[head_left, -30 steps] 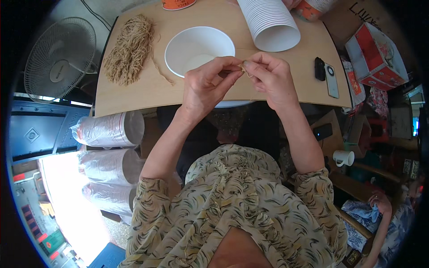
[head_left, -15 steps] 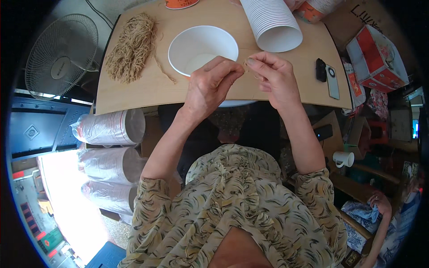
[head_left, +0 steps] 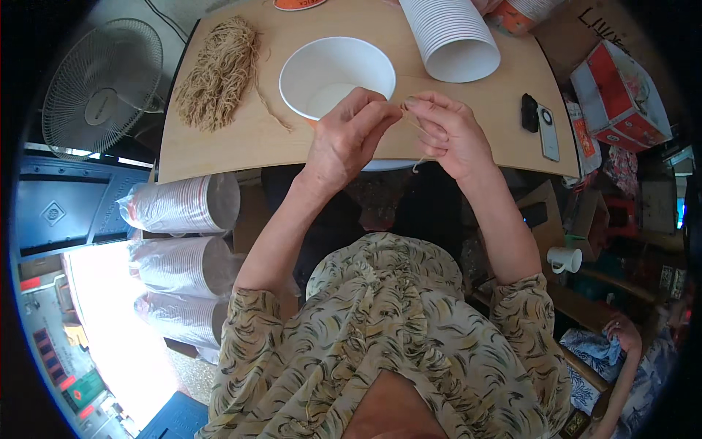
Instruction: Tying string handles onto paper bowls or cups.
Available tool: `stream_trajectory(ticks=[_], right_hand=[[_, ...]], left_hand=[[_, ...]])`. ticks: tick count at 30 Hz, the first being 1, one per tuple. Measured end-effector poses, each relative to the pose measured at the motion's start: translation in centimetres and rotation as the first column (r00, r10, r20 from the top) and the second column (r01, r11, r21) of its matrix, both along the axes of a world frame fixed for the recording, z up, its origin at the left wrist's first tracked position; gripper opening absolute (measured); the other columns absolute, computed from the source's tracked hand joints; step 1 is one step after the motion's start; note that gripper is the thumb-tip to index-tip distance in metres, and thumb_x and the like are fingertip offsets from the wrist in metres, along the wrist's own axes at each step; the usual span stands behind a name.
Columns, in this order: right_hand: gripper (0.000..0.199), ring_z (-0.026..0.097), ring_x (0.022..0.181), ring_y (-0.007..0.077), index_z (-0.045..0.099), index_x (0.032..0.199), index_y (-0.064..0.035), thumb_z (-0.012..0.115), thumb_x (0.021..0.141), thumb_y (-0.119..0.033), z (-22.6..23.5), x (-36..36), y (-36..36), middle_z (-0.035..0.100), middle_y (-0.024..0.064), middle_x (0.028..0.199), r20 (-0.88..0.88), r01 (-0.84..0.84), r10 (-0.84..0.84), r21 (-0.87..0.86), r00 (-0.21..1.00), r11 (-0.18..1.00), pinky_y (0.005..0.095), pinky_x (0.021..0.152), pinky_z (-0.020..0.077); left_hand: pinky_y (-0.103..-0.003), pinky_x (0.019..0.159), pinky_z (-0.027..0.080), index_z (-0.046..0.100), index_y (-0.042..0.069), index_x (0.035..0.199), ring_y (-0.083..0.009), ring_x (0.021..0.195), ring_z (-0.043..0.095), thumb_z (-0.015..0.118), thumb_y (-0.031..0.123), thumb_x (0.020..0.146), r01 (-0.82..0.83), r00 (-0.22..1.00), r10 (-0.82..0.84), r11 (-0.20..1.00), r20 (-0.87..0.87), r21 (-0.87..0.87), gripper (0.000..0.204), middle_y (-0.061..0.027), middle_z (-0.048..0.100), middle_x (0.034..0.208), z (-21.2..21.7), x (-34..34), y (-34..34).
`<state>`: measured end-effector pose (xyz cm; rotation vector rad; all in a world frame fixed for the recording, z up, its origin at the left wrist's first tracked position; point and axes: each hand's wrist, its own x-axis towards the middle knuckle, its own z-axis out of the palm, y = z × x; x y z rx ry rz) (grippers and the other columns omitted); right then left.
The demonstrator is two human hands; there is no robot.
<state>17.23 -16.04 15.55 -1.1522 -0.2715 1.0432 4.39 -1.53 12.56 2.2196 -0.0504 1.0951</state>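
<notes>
My left hand (head_left: 349, 137) and my right hand (head_left: 450, 133) meet over the near edge of a wooden table (head_left: 241, 139), fingertips pinched together on a thin tan string (head_left: 414, 121). A loose end of the string hangs below my right palm. Just beyond my hands stands an empty white paper bowl (head_left: 336, 74). A bundle of the same tan string (head_left: 217, 72) lies at the table's far left, one strand trailing toward the bowl.
A sleeve of stacked white paper bowls (head_left: 452, 36) lies on its side at the back right. A phone and a small black object (head_left: 540, 126) rest at the right edge. Bagged bowl stacks (head_left: 183, 205) and a fan (head_left: 102, 88) sit left; cardboard boxes (head_left: 618, 88) right.
Both hands have kept working the string in place, with the fingertips shifting slightly closer together. The bowl and the bundle have not moved.
</notes>
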Motion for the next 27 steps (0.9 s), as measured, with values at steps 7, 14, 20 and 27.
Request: stream_trajectory(ticks=[7,14,20,27], right_hand=[[0.007,0.028,0.043,0.0024,0.064,0.089,-0.0079,0.067,0.094,-0.012,-0.8,-0.1,0.0,0.040,-0.0076,0.056,-0.121,-0.054,0.057,0.028,0.991,0.998,0.0227,0.041,0.0195],[0.007,0.029,0.043,0.0037,0.063,0.086,-0.0071,0.066,0.092,-0.010,-0.7,-0.5,0.4,0.040,-0.0073,0.056,-0.073,-0.030,0.030,-0.005,0.997,1.000,0.0235,0.042,0.0196],[0.010,0.028,0.044,0.0037,0.063,0.085,-0.0066,0.067,0.092,-0.013,-0.8,-0.3,0.6,0.040,-0.0073,0.057,-0.050,-0.051,0.050,-0.023,0.998,0.998,0.0237,0.043,0.0197],[0.017,0.036,0.054,0.0027,0.070,0.103,-0.0026,0.069,0.095,-0.018,0.5,0.4,0.7,0.049,-0.0058,0.070,0.173,-0.054,0.039,0.083,0.984,0.995,0.0205,0.049,0.0278]], left_hand=[[-0.034,0.062,0.055,0.070,0.005,0.101,-0.0231,0.078,0.069,0.077,-0.004,0.080,-0.033,0.997,0.025,0.993,0.071,0.113,0.023,-0.0078,0.068,0.090,-0.5,0.2,0.1],[-0.034,0.062,0.055,0.071,0.006,0.099,-0.0243,0.076,0.068,0.078,-0.002,0.079,-0.085,0.989,0.069,0.988,0.128,0.126,0.023,-0.0082,0.068,0.087,-1.2,0.2,0.0],[-0.034,0.064,0.056,0.071,0.006,0.095,-0.0257,0.077,0.068,0.077,0.001,0.080,-0.042,0.999,0.043,0.999,0.029,-0.023,0.017,-0.0090,0.068,0.089,-0.4,-0.2,-0.1],[-0.026,0.072,0.056,0.070,0.002,0.095,-0.0117,0.081,0.067,0.074,0.004,0.090,0.107,0.959,-0.233,0.828,-0.164,-0.550,0.007,-0.0040,0.071,0.091,1.1,-0.8,2.3]])
